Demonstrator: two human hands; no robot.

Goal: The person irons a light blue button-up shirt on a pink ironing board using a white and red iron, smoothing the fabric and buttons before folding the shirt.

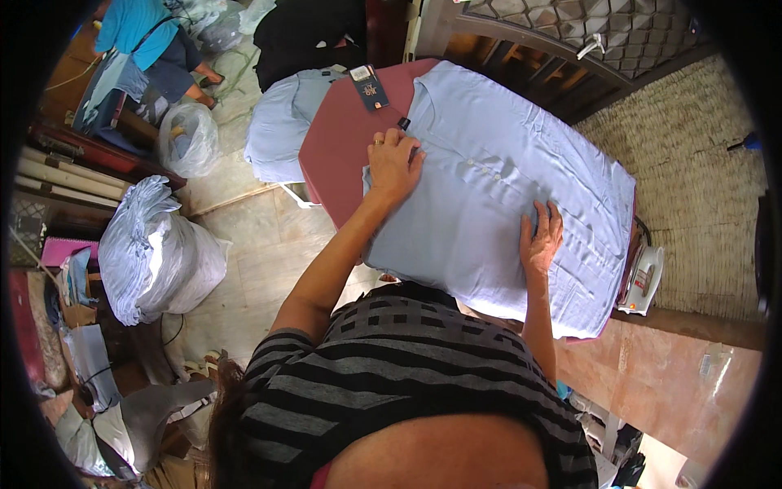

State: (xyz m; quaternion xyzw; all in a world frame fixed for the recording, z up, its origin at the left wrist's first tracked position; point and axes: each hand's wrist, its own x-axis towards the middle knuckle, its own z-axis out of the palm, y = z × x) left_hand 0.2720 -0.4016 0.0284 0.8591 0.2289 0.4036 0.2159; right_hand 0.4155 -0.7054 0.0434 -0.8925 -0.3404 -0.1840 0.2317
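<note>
A light blue buttoned shirt (464, 216) lies spread over the dark red ironing board (338, 143). My left hand (393, 169) rests on the shirt's upper left edge, fingers slightly bent and thumb apart, close to a small black label (404, 124). Flat on the cloth to the right of the buttons is my right hand (541, 238), its fingers spread. Neither hand visibly grips anything. Beyond the left hand, a dark hang tag (369, 87) lies on the board cover. Creases run through the shirt's right part.
An iron (645, 281) stands at the board's right end. Folded light blue garments (281, 126) are heaped at its far left. A full white sack (187, 257) topped with blue cloth stands on the floor. Another person (147, 37) sits at the far left. A metal-grille door (570, 41) is behind the board.
</note>
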